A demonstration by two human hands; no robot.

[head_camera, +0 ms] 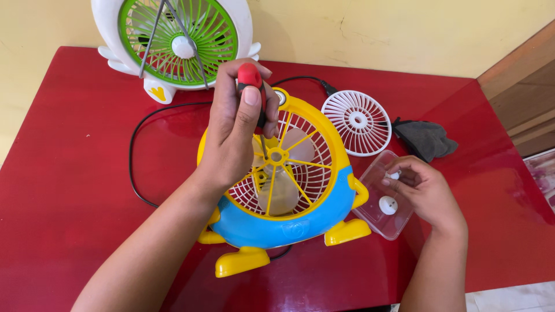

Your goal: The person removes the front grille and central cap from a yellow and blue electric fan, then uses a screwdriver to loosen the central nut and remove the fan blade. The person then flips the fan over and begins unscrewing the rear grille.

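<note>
Left hand (231, 138): fingers closed around a red-handled screwdriver (254, 92), its tip at the hub of the yellow and blue fan (289, 190) lying under them on the red desk (69, 173).
Right hand (425, 190): fingers pinching a small white part (394, 174) inside the clear plastic tray (378, 214).
Beyond the fingers: a loose white grille (357, 122), a grey cloth (425, 138), a white and green fan (173, 40).

Yellow-blue fan (289, 222); red table (69, 173); red-handled screwdriver (250, 75).
</note>
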